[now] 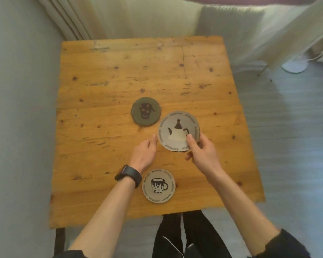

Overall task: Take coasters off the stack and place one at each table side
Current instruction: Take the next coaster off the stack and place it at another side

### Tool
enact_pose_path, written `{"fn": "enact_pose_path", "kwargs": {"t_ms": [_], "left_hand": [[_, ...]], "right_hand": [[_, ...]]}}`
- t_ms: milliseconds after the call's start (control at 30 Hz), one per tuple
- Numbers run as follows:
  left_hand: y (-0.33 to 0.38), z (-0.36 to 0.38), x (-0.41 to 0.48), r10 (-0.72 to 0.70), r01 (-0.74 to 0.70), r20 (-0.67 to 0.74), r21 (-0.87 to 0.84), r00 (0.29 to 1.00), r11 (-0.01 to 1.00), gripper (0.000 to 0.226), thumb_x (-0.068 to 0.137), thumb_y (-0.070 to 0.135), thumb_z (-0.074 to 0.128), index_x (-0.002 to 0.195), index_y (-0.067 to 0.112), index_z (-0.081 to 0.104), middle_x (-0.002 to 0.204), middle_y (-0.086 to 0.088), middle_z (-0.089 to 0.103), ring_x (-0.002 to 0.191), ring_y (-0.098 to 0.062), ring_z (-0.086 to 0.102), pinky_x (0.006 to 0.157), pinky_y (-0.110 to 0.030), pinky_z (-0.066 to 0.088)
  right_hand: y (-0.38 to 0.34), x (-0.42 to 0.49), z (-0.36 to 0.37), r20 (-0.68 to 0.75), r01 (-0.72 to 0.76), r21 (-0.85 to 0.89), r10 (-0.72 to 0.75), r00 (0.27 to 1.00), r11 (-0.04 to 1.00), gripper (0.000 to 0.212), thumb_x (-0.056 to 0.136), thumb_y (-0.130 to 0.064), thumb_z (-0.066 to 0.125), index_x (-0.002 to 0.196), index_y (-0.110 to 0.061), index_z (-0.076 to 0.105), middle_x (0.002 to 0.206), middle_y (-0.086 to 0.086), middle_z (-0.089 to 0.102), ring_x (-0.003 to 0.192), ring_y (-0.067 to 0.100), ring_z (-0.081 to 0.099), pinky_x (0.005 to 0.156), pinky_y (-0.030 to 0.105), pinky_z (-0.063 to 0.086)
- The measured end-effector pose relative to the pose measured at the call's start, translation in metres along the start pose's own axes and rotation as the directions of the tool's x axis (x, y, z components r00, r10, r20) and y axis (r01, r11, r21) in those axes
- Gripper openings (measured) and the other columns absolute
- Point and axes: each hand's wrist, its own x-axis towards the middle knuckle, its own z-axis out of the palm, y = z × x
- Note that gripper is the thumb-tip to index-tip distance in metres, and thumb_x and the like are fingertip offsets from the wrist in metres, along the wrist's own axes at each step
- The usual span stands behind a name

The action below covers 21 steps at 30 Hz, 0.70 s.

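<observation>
Right hand (201,153): pinching the teapot coaster (178,130) at its near-right rim, thumb on top, coaster tilted up off the surface (119,71).
Left hand (145,153): open, empty, fingertips just beside that coaster's left rim.
Green coaster (146,111): flat, mid-surface, just left of the held one.
Cup coaster (158,186): flat beside the near edge.
Open room: far half bare, left and right edges free.

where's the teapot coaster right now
In the head view the teapot coaster is near the table's centre, pinched by the right hand, just right of the dark green coaster.
</observation>
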Motion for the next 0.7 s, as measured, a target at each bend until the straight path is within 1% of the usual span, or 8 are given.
{"fn": "enact_pose_path", "kwargs": {"t_ms": [67,133,200,267,400,500,567,700], "left_hand": [[0.035,0.025,-0.045,-0.021,0.073,0.175,-0.297,0.984,0.952,0.064,0.094,0.067,0.026,0.107,0.022,0.07,0.104,0.0,0.075,0.087,-0.019,0.069,0.076,-0.036,0.05],[0.062,0.056,-0.087,0.059,0.051,0.282,-0.369,0.958,0.928,0.047,0.092,0.061,0.047,0.108,0.023,0.07,0.097,0.0,0.076,0.072,-0.012,0.07,0.06,-0.024,0.05],[0.086,0.091,-0.116,0.135,0.0,0.332,-0.378,0.934,0.926,0.037,0.09,0.035,0.068,0.117,0.011,0.065,0.094,-0.009,0.073,0.057,-0.008,0.062,0.052,-0.018,0.047],[0.109,0.127,-0.137,0.198,-0.055,0.375,-0.359,0.906,0.932,0.039,0.088,0.019,0.072,0.121,0.002,0.059,0.09,-0.015,0.069,0.055,-0.01,0.055,0.052,-0.018,0.047],[0.164,0.196,-0.165,0.279,-0.154,0.424,-0.306,0.861,0.94,0.036,0.088,0.019,0.073,0.119,0.006,0.06,0.087,-0.013,0.068,0.06,-0.012,0.053,0.051,-0.019,0.044],[0.2,0.243,-0.168,0.319,-0.222,0.441,-0.258,0.839,0.94,0.028,0.086,0.025,0.074,0.11,0.018,0.061,0.081,-0.005,0.07,0.053,0.0,0.055,0.05,-0.016,0.044],[0.227,0.276,-0.167,0.345,-0.273,0.419,-0.222,0.84,0.936,0.025,0.086,0.03,0.074,0.105,0.026,0.059,0.076,0.003,0.07,0.05,0.004,0.055,0.049,-0.013,0.044],[0.267,0.328,-0.168,0.349,-0.288,0.362,-0.212,0.864,0.934,0.025,0.084,0.039,0.074,0.104,0.034,0.059,0.081,0.004,0.077,0.058,0.001,0.06,0.056,-0.015,0.049]], "right_hand": [[0.011,-0.054,-0.049,-0.046,-0.053,0.073,0.057,0.997,0.996,0.013,0.1,-0.044,0.053,0.106,-0.045,0.064,0.088,-0.01,0.072,0.056,0.007,0.06,0.049,0.015,0.045],[0.022,-0.101,-0.094,-0.112,-0.082,0.104,0.094,0.989,0.991,0.012,0.099,-0.041,0.056,0.101,-0.042,0.068,0.084,-0.011,0.072,0.056,0.007,0.059,0.048,0.015,0.044],[0.036,-0.138,-0.138,-0.174,-0.105,0.111,0.123,0.977,0.988,0.012,0.098,-0.037,0.06,0.096,-0.036,0.071,0.078,-0.009,0.071,0.056,0.008,0.059,0.047,0.017,0.043],[0.049,-0.164,-0.181,-0.218,-0.124,0.09,0.141,0.966,0.988,0.01,0.096,-0.035,0.063,0.098,-0.029,0.07,0.077,-0.006,0.072,0.057,0.01,0.061,0.047,0.019,0.044],[0.073,-0.195,-0.263,-0.351,-0.124,0.119,0.159,0.923,0.985,0.013,0.093,-0.037,0.067,0.102,-0.028,0.062,0.077,-0.007,0.076,0.056,0.008,0.063,0.049,0.021,0.045],[0.086,-0.198,-0.313,-0.401,-0.126,0.118,0.163,0.901,0.985,0.014,0.094,-0.037,0.065,0.102,-0.026,0.06,0.078,-0.008,0.076,0.061,0.011,0.067,0.053,0.025,0.047],[0.095,-0.193,-0.353,-0.404,-0.111,0.124,0.152,0.902,0.986,0.013,0.095,-0.036,0.063,0.102,-0.025,0.061,0.081,-0.011,0.076,0.064,0.011,0.069,0.053,0.026,0.05],[0.103,-0.176,-0.43,-0.359,-0.079,0.058,0.095,0.929,0.995,0.01,0.097,-0.039,0.06,0.098,-0.029,0.061,0.08,-0.013,0.075,0.067,0.005,0.071,0.057,0.023,0.051]]}}
